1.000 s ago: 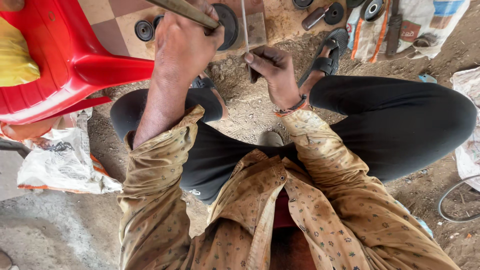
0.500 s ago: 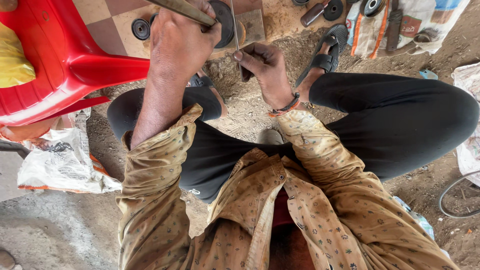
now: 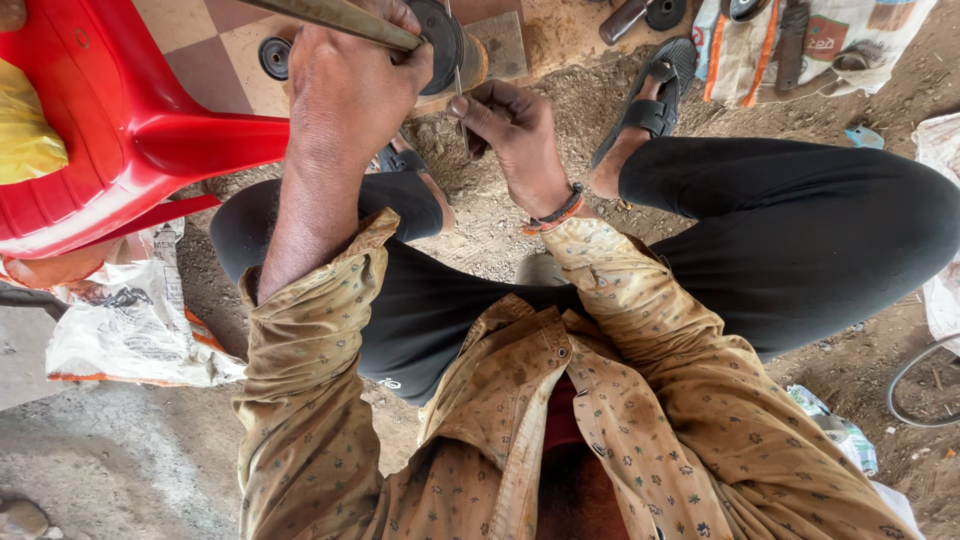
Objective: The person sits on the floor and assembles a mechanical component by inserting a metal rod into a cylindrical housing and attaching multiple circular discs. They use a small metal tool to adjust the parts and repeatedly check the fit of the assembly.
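A seated worker steadied a thin metal rod against a dark round part on the ground.

Beside a red plastic chair [image 3: 120, 130], the left hand [image 3: 345, 85] was clenched around a long metal bar [image 3: 330, 18], while the right hand [image 3: 510, 130] pinched the thin rod [image 3: 458, 75] upright at the dark disc [image 3: 442, 40]. Judged from this, keeping that rod vertical and the fingers below the contact point mattered most.

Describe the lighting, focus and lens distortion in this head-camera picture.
Head view: soft, even daylight, with no glare and only faint shadows on the dirt ground; the left hand, right hand and thin rod look sharp; the wide lens stretches the tan shirt at the bottom edge.
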